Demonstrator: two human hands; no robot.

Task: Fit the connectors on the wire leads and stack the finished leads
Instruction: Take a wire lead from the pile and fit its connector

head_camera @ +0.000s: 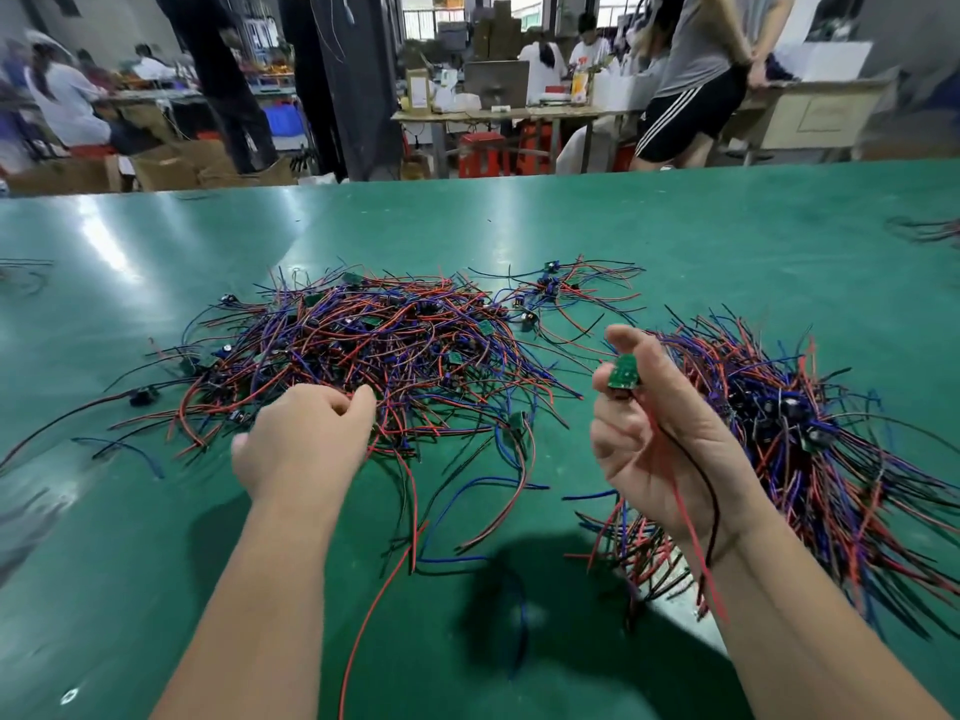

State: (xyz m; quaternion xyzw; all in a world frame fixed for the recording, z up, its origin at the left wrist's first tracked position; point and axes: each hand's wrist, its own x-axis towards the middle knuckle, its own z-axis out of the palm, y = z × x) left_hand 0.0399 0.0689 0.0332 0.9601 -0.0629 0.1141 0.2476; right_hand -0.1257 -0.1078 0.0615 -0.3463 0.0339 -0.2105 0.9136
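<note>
Our right hand (pixel 660 439) pinches a green board (pixel 623 372) beside the right-edge stack (pixel 789 439), limp leads (pixel 681 504) dangling. Our left hand (pixel 306 439) curls into the mid-bench tangle (pixel 363 345), perhaps gripping there. Light, floppy: we'd hold the board.

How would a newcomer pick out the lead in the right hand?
On the green table, look between the loose tangle and the right-hand stack. The right hand pinches it: the only small green board lifted off the table, red and black wires trailing down the wrist.
</note>
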